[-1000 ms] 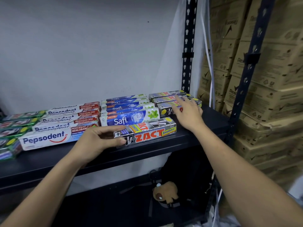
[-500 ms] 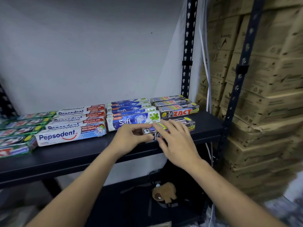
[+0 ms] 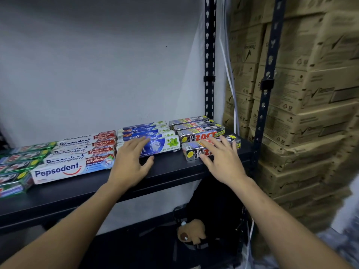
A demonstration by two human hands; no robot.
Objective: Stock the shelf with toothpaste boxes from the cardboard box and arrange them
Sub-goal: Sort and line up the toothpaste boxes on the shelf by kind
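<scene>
Since half a second ago the two hands have parted: the left hand (image 3: 131, 165) has left the front silver box (image 3: 192, 152) and gone over to the front blue box (image 3: 168, 145), and that silver box now lies further right, squared up in front of the other silver boxes (image 3: 194, 123) near the middle right of the frame. The left hand is open, fingers straight and spread, their tips resting on top of the blue box while the thumb sits low by its front edge; it holds nothing. The right hand (image 3: 223, 158) is open too, fingers splayed flat across the top of the front silver box, thumb down against its front face, pressing rather than gripping. Along the black shelf (image 3: 174, 172) the toothpaste stands in rows running back toward the pale wall (image 3: 77, 74): green boxes (image 3: 23, 156) at the far left edge, white boxes (image 3: 58, 171) next, then more blue boxes (image 3: 143, 126), then the silver ones at the right end beside the dark post (image 3: 268, 94). Brown cartons (image 3: 320, 123) are stacked high along the right side of the frame. Below the shelf, bottom centre, a brown soft toy (image 3: 192, 232) rests against something dark.
</scene>
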